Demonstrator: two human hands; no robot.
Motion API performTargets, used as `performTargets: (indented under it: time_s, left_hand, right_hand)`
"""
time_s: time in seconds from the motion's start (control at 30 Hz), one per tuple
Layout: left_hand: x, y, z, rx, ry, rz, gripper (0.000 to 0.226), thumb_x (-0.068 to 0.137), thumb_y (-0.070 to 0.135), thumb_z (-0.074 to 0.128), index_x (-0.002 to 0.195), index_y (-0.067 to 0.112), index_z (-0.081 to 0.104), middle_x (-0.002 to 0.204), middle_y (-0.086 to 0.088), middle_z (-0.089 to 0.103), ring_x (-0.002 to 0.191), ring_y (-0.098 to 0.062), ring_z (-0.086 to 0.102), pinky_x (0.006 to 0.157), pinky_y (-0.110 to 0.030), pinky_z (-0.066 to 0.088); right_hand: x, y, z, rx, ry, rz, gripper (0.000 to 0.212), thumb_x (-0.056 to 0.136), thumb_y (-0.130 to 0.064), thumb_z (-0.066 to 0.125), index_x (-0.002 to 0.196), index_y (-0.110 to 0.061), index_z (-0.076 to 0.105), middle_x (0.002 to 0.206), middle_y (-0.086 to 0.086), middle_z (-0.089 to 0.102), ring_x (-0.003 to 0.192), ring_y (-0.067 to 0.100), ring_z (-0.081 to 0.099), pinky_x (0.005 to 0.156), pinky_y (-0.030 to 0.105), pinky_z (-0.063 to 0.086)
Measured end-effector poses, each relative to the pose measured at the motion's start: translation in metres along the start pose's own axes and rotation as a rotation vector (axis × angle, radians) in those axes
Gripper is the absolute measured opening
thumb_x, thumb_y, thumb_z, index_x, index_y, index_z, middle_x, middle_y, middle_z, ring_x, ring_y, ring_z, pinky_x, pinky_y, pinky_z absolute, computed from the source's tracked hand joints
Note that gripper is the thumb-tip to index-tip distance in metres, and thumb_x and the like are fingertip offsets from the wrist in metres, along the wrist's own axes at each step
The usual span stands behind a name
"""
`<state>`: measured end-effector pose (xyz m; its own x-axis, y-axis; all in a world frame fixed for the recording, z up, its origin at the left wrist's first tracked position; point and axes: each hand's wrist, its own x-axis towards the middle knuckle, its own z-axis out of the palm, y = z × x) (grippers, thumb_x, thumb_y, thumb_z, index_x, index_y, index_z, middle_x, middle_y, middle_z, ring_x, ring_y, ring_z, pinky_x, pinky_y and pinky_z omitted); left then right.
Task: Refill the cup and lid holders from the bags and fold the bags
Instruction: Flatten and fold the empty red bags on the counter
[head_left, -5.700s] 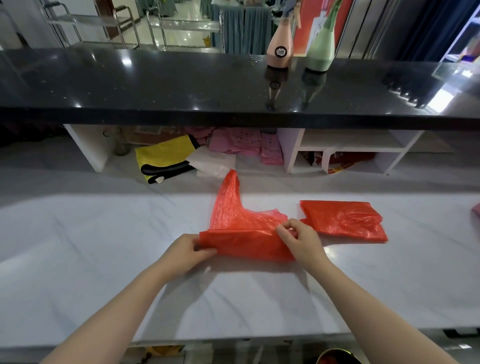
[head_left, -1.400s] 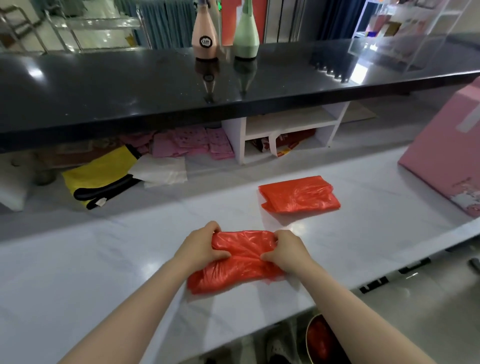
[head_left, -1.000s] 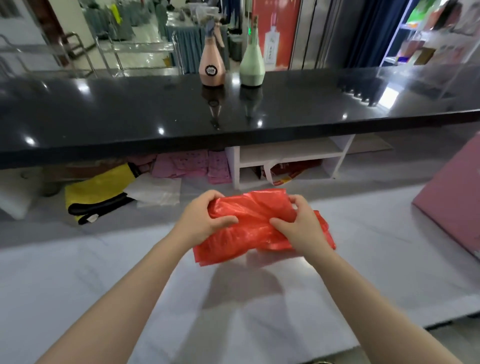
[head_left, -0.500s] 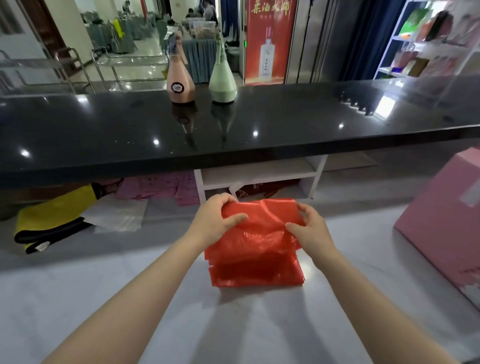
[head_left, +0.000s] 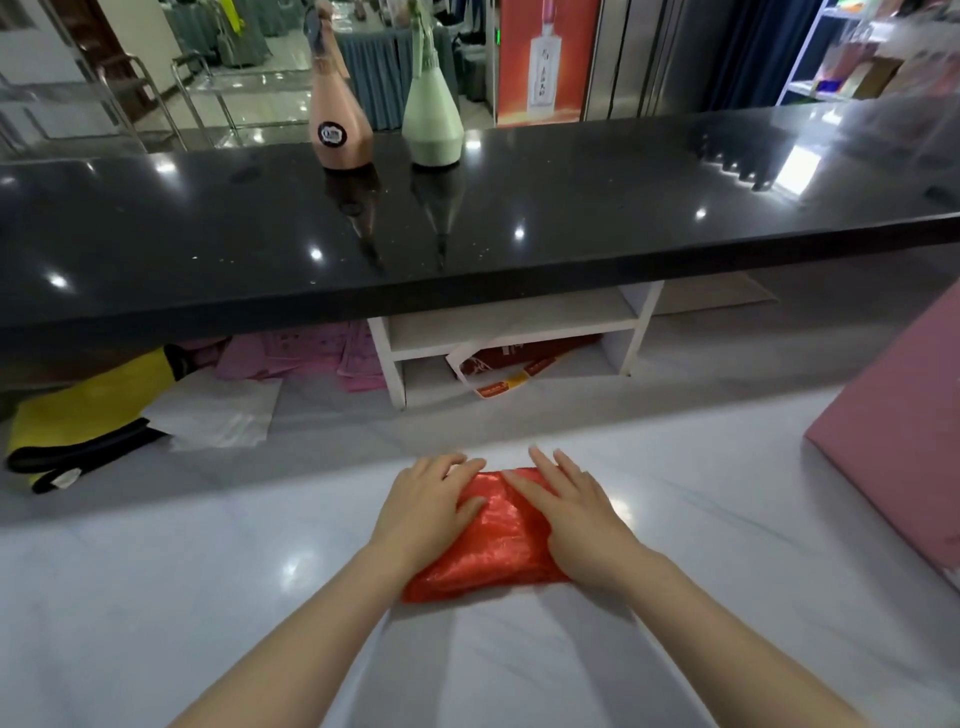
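A folded red plastic bag (head_left: 493, 545) lies as a flat pile on the white marble counter (head_left: 156, 597). My left hand (head_left: 426, 504) presses flat on its left side with the fingers stretched out. My right hand (head_left: 576, 512) presses flat on its right side, fingers straight and pointing away from me. Only the strip of red plastic between and below the two hands shows; the second folded bag under it cannot be told apart.
A pink box (head_left: 893, 457) stands on the counter at the right. A black raised counter (head_left: 467, 228) carries a pink bottle (head_left: 337, 104) and a green bottle (head_left: 431, 109). Beneath it sit a white shelf unit (head_left: 509, 332), pink papers and a yellow-black cloth (head_left: 88, 415).
Both hands carried the folded bag over the other folded bag, set it down on top and went from gripping it to pressing flat on the pile.
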<state>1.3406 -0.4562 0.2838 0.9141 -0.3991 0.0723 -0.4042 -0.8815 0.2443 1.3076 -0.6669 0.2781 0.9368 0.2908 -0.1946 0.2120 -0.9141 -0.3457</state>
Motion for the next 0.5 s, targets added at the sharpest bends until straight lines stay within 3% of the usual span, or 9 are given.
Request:
performTargets:
  time_s: [0.17,0.3,0.4,0.5]
  left_hand:
    - [-0.006,0.001,0.002,0.119,-0.134,-0.011,0.049,0.102,0.046,0.022,0.15,0.036,0.02,0.159,0.005,0.02,0.146,-0.016,0.013,0.118,-0.04,0.005]
    - [-0.008,0.017,-0.006,0.199,-0.068,-0.002,0.061,0.099,0.05,0.022,0.153,0.022,0.015,0.162,-0.003,0.001,0.148,-0.018,-0.008,0.112,-0.043,-0.019]
    - [-0.016,0.026,-0.005,0.156,-0.134,-0.015,0.085,0.089,0.07,0.023,0.153,0.017,0.004,0.161,-0.007,-0.006,0.147,-0.021,-0.012,0.111,-0.044,-0.021]
    - [-0.028,0.021,0.005,0.137,-0.277,-0.097,0.102,0.075,0.084,0.031,0.152,0.029,-0.009,0.16,-0.004,-0.015,0.146,-0.028,-0.017,0.112,-0.056,-0.012]
  right_hand:
    - [-0.005,0.007,0.009,-0.058,-0.051,-0.046,0.081,0.078,-0.022,0.026,0.144,-0.052,-0.007,0.161,-0.01,-0.009,0.146,0.016,-0.016,0.117,0.042,-0.012]
    - [-0.003,0.003,0.008,-0.124,-0.078,-0.029,0.08,0.083,-0.019,0.033,0.148,-0.047,-0.005,0.161,-0.007,-0.011,0.147,0.021,-0.016,0.116,0.045,-0.011]
    - [-0.004,0.0,0.006,-0.132,-0.114,-0.012,0.079,0.085,-0.02,0.033,0.149,-0.045,-0.006,0.161,-0.006,-0.013,0.147,0.023,-0.016,0.116,0.048,-0.01]
    - [-0.01,-0.002,0.007,-0.115,-0.119,-0.004,0.08,0.085,-0.02,0.034,0.148,-0.045,-0.009,0.161,-0.006,-0.015,0.146,0.023,-0.018,0.116,0.049,-0.011]
